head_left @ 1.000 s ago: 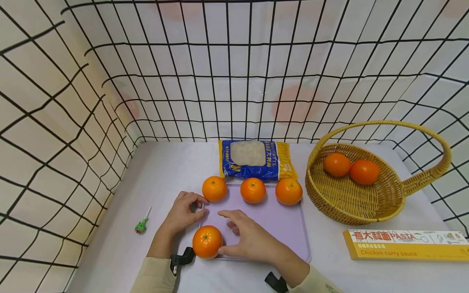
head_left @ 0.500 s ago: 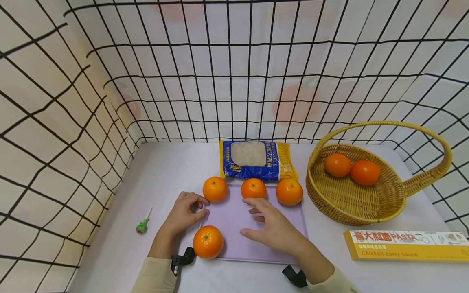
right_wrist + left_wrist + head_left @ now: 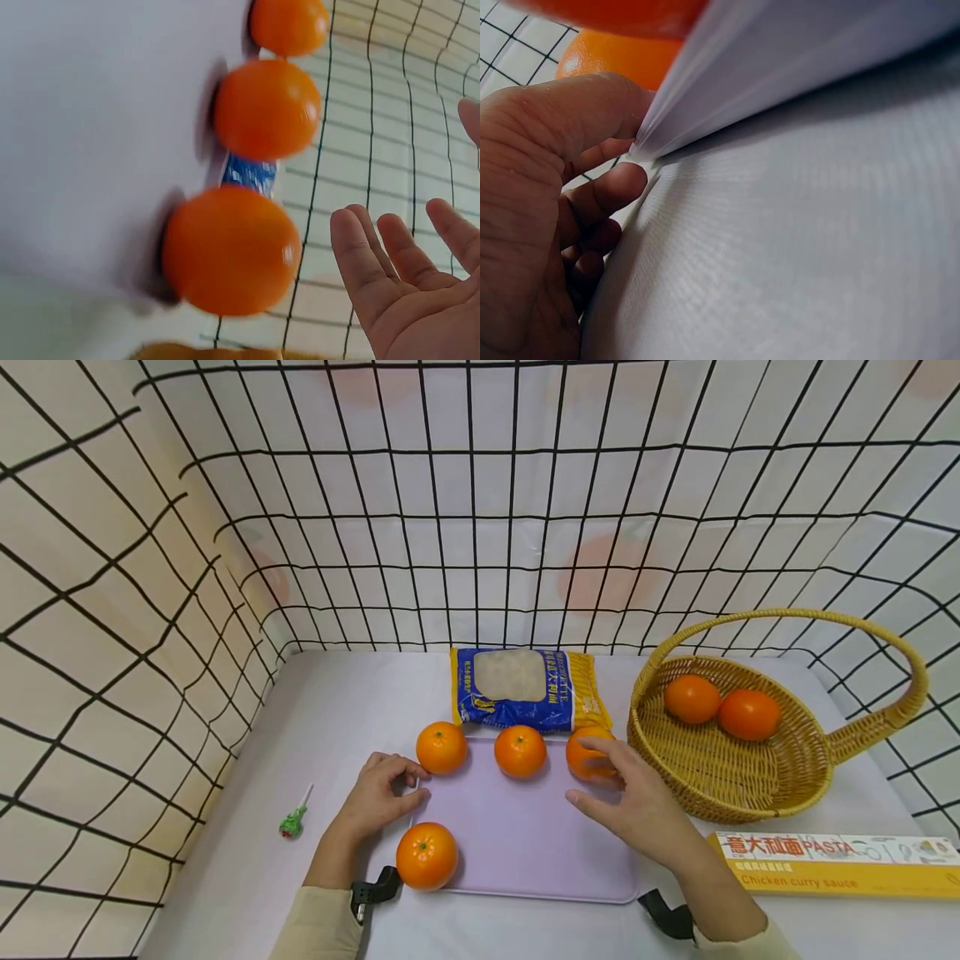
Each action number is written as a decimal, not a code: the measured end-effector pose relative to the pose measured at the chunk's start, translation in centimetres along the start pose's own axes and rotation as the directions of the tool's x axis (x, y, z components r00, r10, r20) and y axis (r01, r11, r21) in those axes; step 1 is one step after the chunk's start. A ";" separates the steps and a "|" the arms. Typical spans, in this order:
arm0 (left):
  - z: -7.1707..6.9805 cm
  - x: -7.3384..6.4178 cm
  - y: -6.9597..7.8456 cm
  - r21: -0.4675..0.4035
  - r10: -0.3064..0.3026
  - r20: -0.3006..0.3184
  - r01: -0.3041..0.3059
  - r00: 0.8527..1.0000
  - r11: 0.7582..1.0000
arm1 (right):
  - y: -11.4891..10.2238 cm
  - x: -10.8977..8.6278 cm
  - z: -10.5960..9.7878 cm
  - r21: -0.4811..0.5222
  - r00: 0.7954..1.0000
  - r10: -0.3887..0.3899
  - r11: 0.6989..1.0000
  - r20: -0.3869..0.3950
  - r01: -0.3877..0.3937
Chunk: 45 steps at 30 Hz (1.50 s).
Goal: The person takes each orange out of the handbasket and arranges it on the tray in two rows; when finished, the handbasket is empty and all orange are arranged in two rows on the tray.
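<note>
Orange [image 3: 231, 251] at the far right corner of the tray [image 3: 525, 843] lies just beyond the right hand [image 3: 637, 802], the nearer one, its fingers spread and apart from it; the left hand [image 3: 380, 793] touches the tray's left edge, perhaps pinching, I cannot tell.

- The right hand [image 3: 637, 802] has swept across the tray [image 3: 525, 835], from the front orange [image 3: 427, 857] to the right-hand orange of the back row [image 3: 232, 251], partly covering it in the head view.
- The middle orange [image 3: 520, 752] (partly masked half a second ago) shows whole again.
- The right forearm [image 3: 716, 893] now overlaps a corner of the pasta box [image 3: 832, 864].
</note>
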<state>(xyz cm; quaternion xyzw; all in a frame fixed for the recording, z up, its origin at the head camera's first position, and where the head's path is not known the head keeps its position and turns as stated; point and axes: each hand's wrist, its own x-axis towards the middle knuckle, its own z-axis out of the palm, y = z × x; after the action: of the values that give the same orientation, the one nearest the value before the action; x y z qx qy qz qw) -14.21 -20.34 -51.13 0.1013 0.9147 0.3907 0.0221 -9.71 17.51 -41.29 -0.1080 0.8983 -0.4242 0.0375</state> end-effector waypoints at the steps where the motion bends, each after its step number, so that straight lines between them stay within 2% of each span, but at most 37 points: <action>1: 0.0 0.0 0.0 -0.001 -0.002 0.002 0.002 1.000 1.000 | 0.1 -0.1 -0.5 -0.006 1.000 -0.004 1.000 -0.013 0.004; 8: 0.0 0.0 0.0 0.001 -0.018 0.008 0.018 1.000 1.000 | 1.4 -0.4 -3.5 -0.018 0.997 0.066 0.998 -0.035 -0.067; 13: 0.0 0.0 0.0 -0.001 -0.004 0.005 0.004 1.000 1.000 | 3.3 -0.5 -5.6 -0.088 0.991 0.032 0.995 -0.131 -0.044; 17: -0.1 0.0 0.0 0.001 0.003 0.008 -0.003 1.000 1.000 | 4.6 -0.7 -7.6 -0.154 0.981 0.045 0.985 -0.189 -0.074; 22: -0.1 0.0 0.0 0.008 -0.001 0.007 0.001 1.000 1.000 | 5.9 -0.7 -9.5 -0.212 0.972 0.100 0.966 -0.212 -0.145; 30: 0.0 -0.1 0.2 0.007 -0.016 0.007 0.016 1.000 1.000 | 7.8 0.1 -12.3 -0.314 0.962 0.103 0.932 -0.253 -0.183; 37: 0.0 -0.1 0.1 0.009 -0.009 -0.006 0.009 1.000 1.000 | 9.0 1.0 -14.6 -0.376 0.962 0.122 0.903 -0.246 -0.210; 45: 0.1 -0.1 0.1 0.024 0.010 -0.019 -0.009 1.000 1.000 | 10.7 2.2 -16.1 -0.440 0.970 0.109 0.876 -0.217 -0.197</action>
<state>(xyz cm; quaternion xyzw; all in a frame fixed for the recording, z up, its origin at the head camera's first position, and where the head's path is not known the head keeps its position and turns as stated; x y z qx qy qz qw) -14.12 -20.18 -51.13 0.1021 0.9190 0.3806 0.0101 -16.14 35.73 -39.23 -0.0021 0.9781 -0.2044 -0.0395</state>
